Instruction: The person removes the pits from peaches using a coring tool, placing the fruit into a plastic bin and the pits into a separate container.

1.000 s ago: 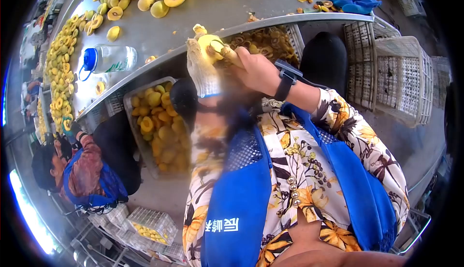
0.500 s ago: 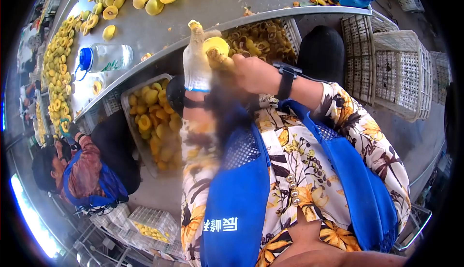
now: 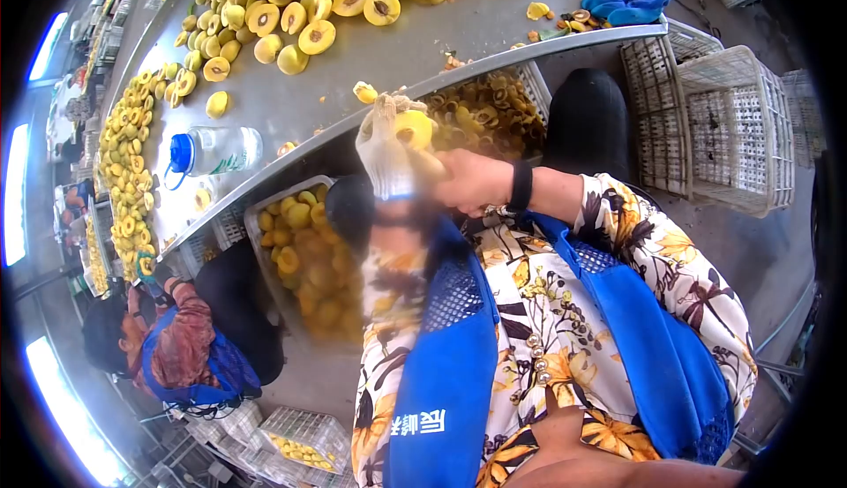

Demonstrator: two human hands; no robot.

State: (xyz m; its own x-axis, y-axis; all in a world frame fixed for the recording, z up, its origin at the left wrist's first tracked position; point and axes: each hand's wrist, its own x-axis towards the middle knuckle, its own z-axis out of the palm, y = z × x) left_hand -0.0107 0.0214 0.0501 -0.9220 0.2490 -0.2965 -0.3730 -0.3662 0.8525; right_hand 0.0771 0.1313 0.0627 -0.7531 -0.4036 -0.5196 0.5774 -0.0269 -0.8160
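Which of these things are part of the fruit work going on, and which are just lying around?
In use: yellow fruit in gloved left hand, right hand at it; halved fruit on the table; tub of whole fruit below.
Lying about: water bottle, blue cloth, white crates.

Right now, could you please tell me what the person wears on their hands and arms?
The left hand wears a white knitted glove with a blue cuff edge; the right hand is bare, with a black wristband. The sleeves are floral-printed.
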